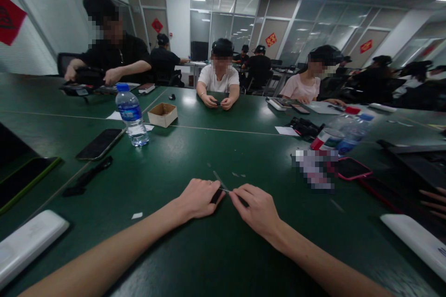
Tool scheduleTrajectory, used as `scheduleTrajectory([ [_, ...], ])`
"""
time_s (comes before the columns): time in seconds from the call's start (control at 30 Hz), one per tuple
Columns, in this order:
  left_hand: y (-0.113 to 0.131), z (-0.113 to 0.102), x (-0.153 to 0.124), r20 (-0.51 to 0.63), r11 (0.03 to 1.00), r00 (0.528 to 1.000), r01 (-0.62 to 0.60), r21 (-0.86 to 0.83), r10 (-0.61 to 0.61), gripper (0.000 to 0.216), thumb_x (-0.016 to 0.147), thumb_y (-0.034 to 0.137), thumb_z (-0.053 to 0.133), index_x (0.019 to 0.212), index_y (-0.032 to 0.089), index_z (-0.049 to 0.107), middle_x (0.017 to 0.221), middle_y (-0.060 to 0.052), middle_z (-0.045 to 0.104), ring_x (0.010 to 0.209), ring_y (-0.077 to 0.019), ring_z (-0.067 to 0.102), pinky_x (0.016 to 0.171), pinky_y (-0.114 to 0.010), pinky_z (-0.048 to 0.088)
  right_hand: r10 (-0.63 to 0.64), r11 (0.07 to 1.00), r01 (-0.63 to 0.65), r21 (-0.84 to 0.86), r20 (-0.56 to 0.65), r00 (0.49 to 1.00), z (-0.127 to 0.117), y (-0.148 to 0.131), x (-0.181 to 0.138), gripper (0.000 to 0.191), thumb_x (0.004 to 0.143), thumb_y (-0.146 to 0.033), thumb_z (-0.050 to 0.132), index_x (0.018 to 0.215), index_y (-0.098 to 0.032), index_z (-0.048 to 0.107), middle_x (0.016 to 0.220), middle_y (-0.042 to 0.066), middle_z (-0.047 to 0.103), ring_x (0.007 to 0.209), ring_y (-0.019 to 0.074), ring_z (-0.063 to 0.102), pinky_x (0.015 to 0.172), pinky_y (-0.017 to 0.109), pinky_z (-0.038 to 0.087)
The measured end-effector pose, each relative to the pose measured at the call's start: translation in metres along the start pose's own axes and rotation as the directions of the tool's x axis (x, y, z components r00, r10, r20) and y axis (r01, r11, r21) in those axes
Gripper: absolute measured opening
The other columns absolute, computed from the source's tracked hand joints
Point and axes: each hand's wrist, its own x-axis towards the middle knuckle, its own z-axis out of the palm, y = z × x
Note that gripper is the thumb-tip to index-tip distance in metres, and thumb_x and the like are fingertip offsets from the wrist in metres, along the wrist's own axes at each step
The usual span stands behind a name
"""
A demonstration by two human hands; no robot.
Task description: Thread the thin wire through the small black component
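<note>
My left hand (202, 198) is closed over the green tabletop, with a small dark object (216, 196) showing between its thumb and fingers. Close to its right, my right hand (257, 209) pinches the end of a thin pale strip (225, 190) that reaches across to the left fingers. A narrow, see-through sliver (219, 179) slants up and away from between the hands; whether it is joined to the strip I cannot tell. Small clear scraps (238, 175) lie on the table just beyond the fingertips.
Ahead to the left stand a water bottle (132, 116) and an open cardboard box (163, 115), near a phone (100, 144) and a black strap (88, 176). Bottles (355, 132) and a pink-edged phone (353, 168) are at right. White devices (33, 246) flank my forearms. Several people sit around.
</note>
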Motion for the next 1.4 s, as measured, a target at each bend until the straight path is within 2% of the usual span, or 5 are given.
scheduleTrajectory([
  [0.53, -0.001, -0.002, 0.0, 0.02, 1.0, 1.0, 0.021, -0.018, -0.02, 0.032, 0.096, 0.041, 0.031, 0.095, 0.018, 0.053, 0.085, -0.009, 0.068, 0.074, -0.0243, 0.066, 0.065, -0.035, 0.05, -0.011, 1.0, 0.011, -0.004, -0.037, 0.999, 0.0, -0.001, 0.001, 0.028, 0.094, -0.028, 0.045, 0.088, -0.018, 0.071, 0.082, 0.005, 0.067, 0.07, 0.0119, 0.06, 0.063, 0.023, 0.047],
  [0.77, -0.003, -0.006, -0.002, 0.015, 1.0, 1.0, -0.009, -0.018, 0.009, 0.024, 0.092, 0.039, 0.041, 0.092, 0.018, 0.052, 0.085, -0.007, 0.067, 0.073, -0.0234, 0.066, 0.063, -0.033, 0.05, -0.096, 0.995, 0.096, -0.001, -0.113, 0.989, 0.0, 0.002, 0.002, 0.03, 0.094, -0.03, 0.044, 0.087, -0.018, 0.071, 0.081, 0.005, 0.068, 0.066, 0.0115, 0.061, 0.059, 0.022, 0.046],
  [1.0, -0.001, -0.007, -0.002, -0.014, 0.998, 0.999, -0.034, -0.044, 0.034, 0.028, 0.094, 0.041, 0.034, 0.093, 0.019, 0.051, 0.087, -0.007, 0.068, 0.075, -0.0229, 0.066, 0.065, -0.033, 0.05, -0.107, 0.992, 0.114, 0.049, -0.128, 0.986, -0.005, 0.001, 0.002, 0.027, 0.092, -0.028, 0.046, 0.086, -0.018, 0.07, 0.081, 0.004, 0.068, 0.066, 0.0114, 0.06, 0.06, 0.022, 0.047],
  [1.2, 0.0, -0.005, 0.001, 0.008, 0.997, 1.0, 0.023, -0.069, -0.022, 0.021, 0.094, 0.037, 0.037, 0.096, 0.018, 0.048, 0.086, -0.007, 0.068, 0.074, -0.0225, 0.066, 0.064, -0.031, 0.049, -0.258, 0.964, 0.261, 0.051, -0.07, 0.964, -0.006, -0.01, -0.001, 0.022, 0.089, -0.027, 0.05, 0.08, -0.02, 0.069, 0.075, 0.002, 0.065, 0.065, 0.0107, 0.057, 0.058, 0.022, 0.044],
  [1.4, -0.001, -0.011, -0.002, -0.046, 0.97, 0.993, -0.114, -0.215, 0.106, 0.02, 0.09, 0.025, 0.047, 0.109, 0.023, 0.042, 0.098, -0.002, 0.066, 0.086, -0.0187, 0.065, 0.071, -0.027, 0.047, -0.088, 0.992, 0.094, 0.086, -0.077, 0.993, -0.006, -0.005, 0.003, 0.026, 0.092, -0.023, 0.044, 0.083, -0.019, 0.069, 0.077, 0.003, 0.064, 0.066, 0.0117, 0.058, 0.061, 0.023, 0.046],
])
